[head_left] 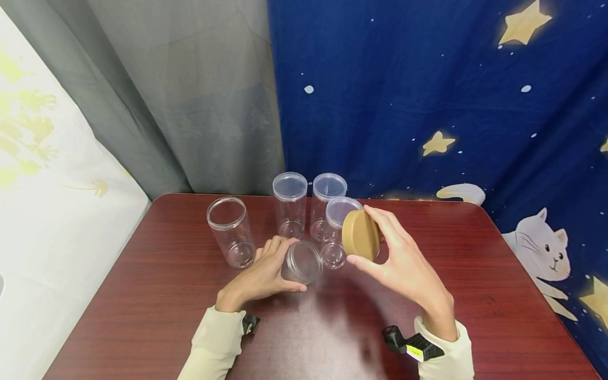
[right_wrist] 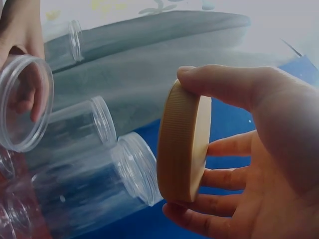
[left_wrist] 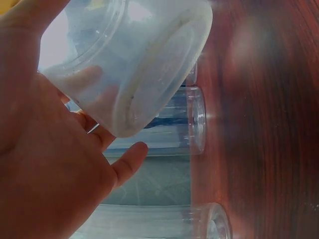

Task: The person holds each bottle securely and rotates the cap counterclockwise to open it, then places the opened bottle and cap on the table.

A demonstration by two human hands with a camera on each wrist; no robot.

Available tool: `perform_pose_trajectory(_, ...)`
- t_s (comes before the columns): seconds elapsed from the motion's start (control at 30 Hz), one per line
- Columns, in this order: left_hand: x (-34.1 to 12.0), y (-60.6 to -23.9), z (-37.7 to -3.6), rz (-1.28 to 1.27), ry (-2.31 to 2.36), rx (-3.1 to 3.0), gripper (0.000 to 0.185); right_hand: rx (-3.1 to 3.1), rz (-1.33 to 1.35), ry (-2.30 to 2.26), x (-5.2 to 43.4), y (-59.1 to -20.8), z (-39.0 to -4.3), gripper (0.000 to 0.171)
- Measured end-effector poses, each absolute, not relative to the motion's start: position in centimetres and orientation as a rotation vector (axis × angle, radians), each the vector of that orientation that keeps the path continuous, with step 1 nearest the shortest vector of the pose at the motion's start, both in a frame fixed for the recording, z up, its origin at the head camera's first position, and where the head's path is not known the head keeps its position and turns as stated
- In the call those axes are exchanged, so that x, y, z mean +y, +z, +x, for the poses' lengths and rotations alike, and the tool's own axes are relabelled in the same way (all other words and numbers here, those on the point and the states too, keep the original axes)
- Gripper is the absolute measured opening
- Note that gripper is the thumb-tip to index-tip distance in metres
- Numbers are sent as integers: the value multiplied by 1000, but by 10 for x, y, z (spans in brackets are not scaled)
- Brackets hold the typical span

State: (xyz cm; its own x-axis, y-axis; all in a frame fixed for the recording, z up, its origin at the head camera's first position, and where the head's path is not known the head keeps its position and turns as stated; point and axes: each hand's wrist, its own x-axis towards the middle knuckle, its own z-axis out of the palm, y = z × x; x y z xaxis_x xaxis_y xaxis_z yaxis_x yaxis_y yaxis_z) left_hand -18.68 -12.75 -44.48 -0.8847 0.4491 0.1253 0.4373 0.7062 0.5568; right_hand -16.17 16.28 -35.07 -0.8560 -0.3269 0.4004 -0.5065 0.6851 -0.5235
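The short clear plastic jar [head_left: 303, 262] is being held tilted just above the wooden table [head_left: 142, 295], its open mouth turned toward the person, fingers of the left hand [head_left: 260, 277] curled round it. A tan ribbed screw lid [head_left: 361, 235] is being pinched edgewise by the right hand [head_left: 404, 264], beside four upright open jars [head_left: 290, 206].
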Motion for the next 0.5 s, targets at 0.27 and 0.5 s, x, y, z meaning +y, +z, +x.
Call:
perform_pose_trajectory(0.27,-128,-445,-187,732,939,2861,99,-2637,575,956,172,-353,-166,90)
perform_pose_trajectory(0.5,-129,-446,-188,718,985,2845,97,-2646,558,953,177,-356,-170,89)
